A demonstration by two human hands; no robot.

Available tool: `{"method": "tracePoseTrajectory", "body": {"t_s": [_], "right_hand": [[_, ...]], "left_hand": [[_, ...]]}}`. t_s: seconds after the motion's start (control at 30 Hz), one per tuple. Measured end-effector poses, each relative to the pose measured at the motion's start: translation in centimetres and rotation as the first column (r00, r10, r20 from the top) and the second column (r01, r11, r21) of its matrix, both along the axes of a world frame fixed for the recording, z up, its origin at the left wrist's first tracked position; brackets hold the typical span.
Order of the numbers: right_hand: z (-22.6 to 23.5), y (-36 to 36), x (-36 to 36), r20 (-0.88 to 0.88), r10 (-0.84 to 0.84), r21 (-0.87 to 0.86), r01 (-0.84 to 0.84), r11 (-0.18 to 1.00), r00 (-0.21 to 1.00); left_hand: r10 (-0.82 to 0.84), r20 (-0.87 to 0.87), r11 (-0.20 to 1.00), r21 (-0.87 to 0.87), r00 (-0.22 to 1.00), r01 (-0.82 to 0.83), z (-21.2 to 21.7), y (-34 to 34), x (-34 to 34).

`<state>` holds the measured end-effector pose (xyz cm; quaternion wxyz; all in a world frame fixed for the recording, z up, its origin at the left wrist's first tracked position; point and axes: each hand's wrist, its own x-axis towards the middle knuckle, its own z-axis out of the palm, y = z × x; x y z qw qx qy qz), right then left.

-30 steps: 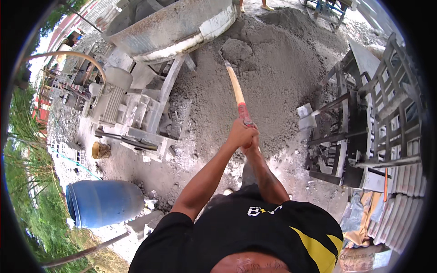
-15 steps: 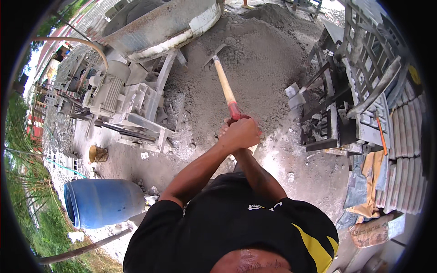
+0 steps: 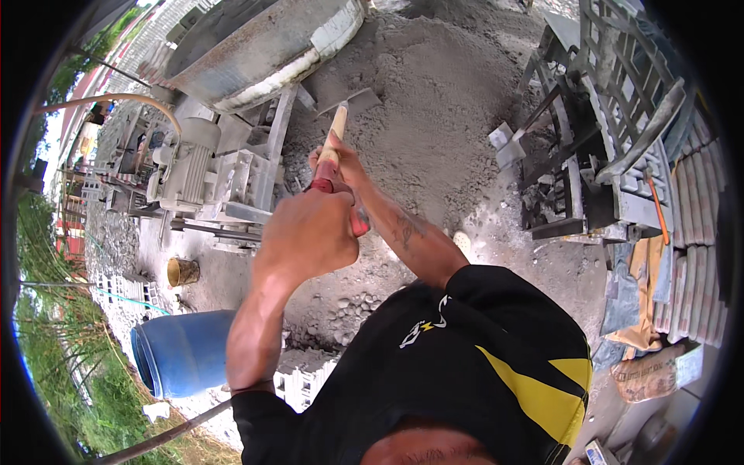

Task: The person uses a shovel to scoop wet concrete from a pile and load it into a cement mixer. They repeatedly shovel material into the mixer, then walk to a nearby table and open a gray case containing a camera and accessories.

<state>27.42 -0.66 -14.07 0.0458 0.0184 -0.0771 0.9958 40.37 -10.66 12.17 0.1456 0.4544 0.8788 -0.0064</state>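
Since half a sec ago we've lifted the shovel (image 3: 338,133) up close. Head view: left hand (image 3: 308,232) fist-wrapped round its red grip, right hand (image 3: 339,164) clasps wooden shaft; blade by mixer drum (image 3: 256,46), above sand pile (image 3: 442,85).

The bare, dusty ground (image 3: 232,271) carries a large grey sand heap (image 3: 449,101) at the top. On the ground lie a blue plastic barrel (image 3: 182,353) on its side, a small rusty can (image 3: 183,271) standing near it, and pebbles (image 3: 349,310) scattered between barrel and heap.
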Motion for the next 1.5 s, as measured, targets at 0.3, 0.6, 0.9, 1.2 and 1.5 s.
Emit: {"method": "tracePoseTrajectory", "body": {"t_s": [0.3, 0.6, 0.9, 1.2, 1.5], "right_hand": [[17.5, 14.4, -1.6, -0.263, 0.331, 0.607, -0.111, 0.787, 0.906], [-1.5, 25.8, 3.6, 0.392, -0.202, 0.553, -0.054, 0.831, 0.897], [1.5, 22.7, 7.4, 0.175, -0.827, 0.91, 0.233, 0.343, 0.535], [12.5, 17.3, 1.7, -0.314, -0.816, 0.949, 0.18, -0.258, 0.485], [12.7, 21.7, -10.8, -0.627, -0.556, 0.65, -0.027, -0.759, 0.545]], "left_hand": [[0.208, -0.438, 0.804, 0.586, 0.875, 0.102, 16.3, 9.8, -4.5], [0.208, -0.095, 0.928, 0.333, 0.974, -0.165, -12.5, 27.3, -24.3], [-0.124, 0.027, 0.065, 0.998, 0.992, -0.019, -21.3, 18.9, -17.3], [-0.203, 0.658, 0.979, 0.112, 0.725, 0.172, -40.0, 4.5, -21.1], [0.445, 0.494, 0.867, -0.028, 0.747, -0.498, -44.9, -7.7, -33.6]]}}
